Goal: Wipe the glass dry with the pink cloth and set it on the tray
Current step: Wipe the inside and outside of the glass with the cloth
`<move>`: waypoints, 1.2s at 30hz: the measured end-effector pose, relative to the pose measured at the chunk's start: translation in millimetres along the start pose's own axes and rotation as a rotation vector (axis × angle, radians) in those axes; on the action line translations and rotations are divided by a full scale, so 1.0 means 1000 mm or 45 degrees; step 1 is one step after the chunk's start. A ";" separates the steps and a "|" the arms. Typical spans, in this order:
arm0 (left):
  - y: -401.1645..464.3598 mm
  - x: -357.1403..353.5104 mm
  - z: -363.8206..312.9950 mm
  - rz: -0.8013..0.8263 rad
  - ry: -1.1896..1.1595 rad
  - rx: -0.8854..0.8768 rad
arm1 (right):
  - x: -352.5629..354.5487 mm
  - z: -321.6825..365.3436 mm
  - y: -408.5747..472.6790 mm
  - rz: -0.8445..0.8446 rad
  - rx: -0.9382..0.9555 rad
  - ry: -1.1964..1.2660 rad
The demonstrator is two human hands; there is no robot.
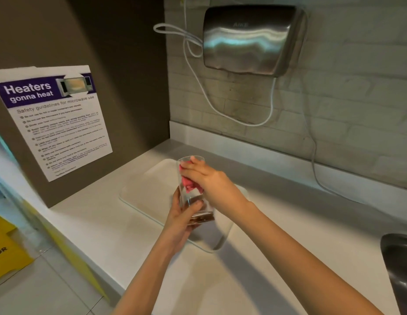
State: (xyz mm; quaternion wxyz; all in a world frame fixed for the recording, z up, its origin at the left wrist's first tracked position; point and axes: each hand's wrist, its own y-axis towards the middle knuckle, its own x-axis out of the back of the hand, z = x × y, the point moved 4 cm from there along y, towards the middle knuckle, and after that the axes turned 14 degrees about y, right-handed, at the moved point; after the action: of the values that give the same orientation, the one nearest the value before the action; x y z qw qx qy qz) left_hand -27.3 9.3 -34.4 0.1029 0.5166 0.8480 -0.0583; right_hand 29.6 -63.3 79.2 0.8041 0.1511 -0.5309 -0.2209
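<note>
At the centre of the frame, the left hand (185,218) is gripping the base of the glass (194,189), holding it above the white tray (150,185) on the bench (289,235). The right hand (207,176) is pressing the bunched pink cloth (190,184) against its side. Wiping looks underway; setting it down is not yet done.

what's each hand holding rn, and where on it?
Left hand grips the glass around its lower part, near the base. Right hand holds the bunched pink cloth, fingers pressing it against the glass.
</note>
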 end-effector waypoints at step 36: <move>0.000 -0.009 -0.026 -0.296 0.212 0.064 | -0.030 -0.010 -0.069 -0.833 -0.658 1.140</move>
State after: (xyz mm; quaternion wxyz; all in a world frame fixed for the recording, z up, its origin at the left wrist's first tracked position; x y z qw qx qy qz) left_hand -26.9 7.2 -6.7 0.0116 0.4205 0.9060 -0.0479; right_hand 15.1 -107.4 18.8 0.8503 0.1844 0.0031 -0.4929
